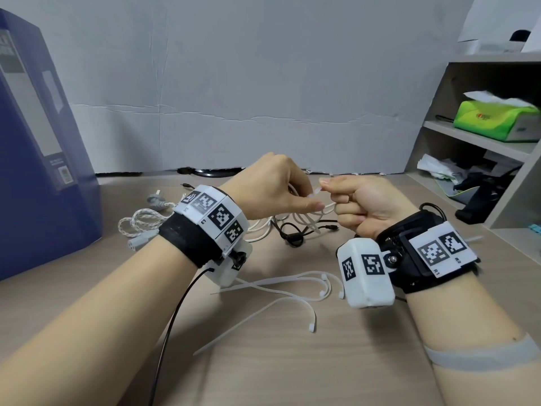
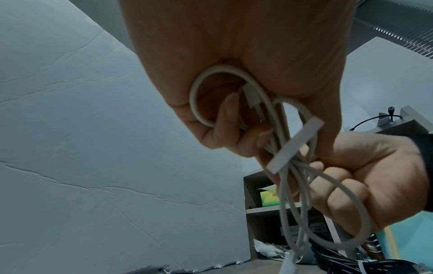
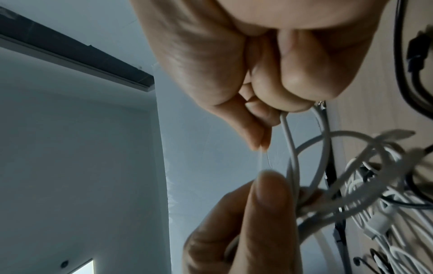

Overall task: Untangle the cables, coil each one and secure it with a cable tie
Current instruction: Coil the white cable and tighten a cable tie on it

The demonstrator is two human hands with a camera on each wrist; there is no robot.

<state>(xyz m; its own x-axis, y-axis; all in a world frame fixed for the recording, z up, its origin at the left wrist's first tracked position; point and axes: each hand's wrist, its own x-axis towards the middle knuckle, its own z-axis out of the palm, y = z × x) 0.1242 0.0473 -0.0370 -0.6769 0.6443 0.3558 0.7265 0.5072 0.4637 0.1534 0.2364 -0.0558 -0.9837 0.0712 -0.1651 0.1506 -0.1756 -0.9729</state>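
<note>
My left hand (image 1: 272, 186) grips the coiled white cable (image 2: 288, 166) above the tabletop (image 1: 292, 361); my right hand (image 1: 363, 203) pinches the cable tie (image 1: 314, 196) around it. Left to do, I judge: the black cable (image 1: 295, 230), braided cable (image 1: 140, 219); spare ties (image 1: 278, 288) wait nearby.

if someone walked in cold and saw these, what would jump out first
First, the two hands meeting above the middle of the desk: the left hand grips a coiled white cable while the right hand pinches a cable tie at the coil. Next, the loose white cable ties scattered on the desk in front of the wrists. Then the tall blue box standing at the left edge.
</note>
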